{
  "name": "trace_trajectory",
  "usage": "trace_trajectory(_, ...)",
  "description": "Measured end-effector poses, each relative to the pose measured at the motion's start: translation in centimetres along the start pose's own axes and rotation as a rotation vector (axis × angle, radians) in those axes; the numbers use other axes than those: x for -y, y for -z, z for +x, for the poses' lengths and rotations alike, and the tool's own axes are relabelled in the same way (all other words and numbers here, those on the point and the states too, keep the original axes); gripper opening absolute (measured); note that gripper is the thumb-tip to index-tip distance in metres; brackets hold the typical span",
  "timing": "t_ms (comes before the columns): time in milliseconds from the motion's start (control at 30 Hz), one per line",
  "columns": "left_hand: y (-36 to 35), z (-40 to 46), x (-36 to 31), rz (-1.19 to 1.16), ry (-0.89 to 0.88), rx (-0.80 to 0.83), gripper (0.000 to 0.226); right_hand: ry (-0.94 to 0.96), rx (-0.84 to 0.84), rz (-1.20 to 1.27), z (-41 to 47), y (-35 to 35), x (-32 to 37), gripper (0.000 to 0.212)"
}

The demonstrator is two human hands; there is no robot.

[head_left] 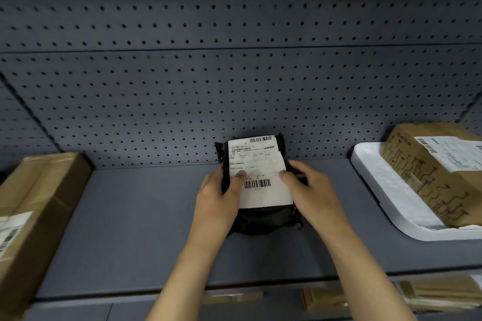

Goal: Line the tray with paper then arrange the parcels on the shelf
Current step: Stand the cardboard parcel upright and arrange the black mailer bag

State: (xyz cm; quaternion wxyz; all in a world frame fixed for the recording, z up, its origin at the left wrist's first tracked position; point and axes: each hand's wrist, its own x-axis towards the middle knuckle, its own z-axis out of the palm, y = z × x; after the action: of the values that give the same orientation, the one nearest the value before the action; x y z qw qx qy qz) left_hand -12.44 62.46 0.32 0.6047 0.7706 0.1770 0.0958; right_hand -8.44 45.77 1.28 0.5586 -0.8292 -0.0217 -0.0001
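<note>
Black parcel (260,214) with white shipping label (257,169) flat on grey shelf (135,221), mid-way between cardboard box (34,211) and white tray (386,190) (printed carton (438,177) inside). Left hand (219,198) and right hand (313,187) clamped on parcel's sides, thumbs on label.

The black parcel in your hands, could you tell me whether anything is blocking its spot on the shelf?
Nothing visible does. The black parcel, held by the left hand and right hand, already sits on bare shelf, apart from the cardboard box and the white tray.
</note>
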Motion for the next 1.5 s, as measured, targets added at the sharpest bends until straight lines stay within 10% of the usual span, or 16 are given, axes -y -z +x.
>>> trace_trajectory(900,36.5,-1.5,3.1,0.118,-0.006,-0.245,0.021,0.168,0.236,0.069,-9.8,-30.3,16.7,0.017)
trace_trajectory(1200,39.7,-0.9,5.5,0.147,0.030,-0.248,0.027,0.120,0.295,-0.023,-9.9,-35.5,16.8,0.031)
trace_trajectory(1333,39.5,-0.2,6.9,0.209,0.096,-0.259,0.066,0.087,0.320,-0.025,-9.7,-36.1,15.9,0.015)
trace_trajectory(1500,39.0,-0.5,6.6,0.587,-0.164,-0.472,0.077,0.054,0.326,-0.009,-9.6,-35.6,15.9,0.040)
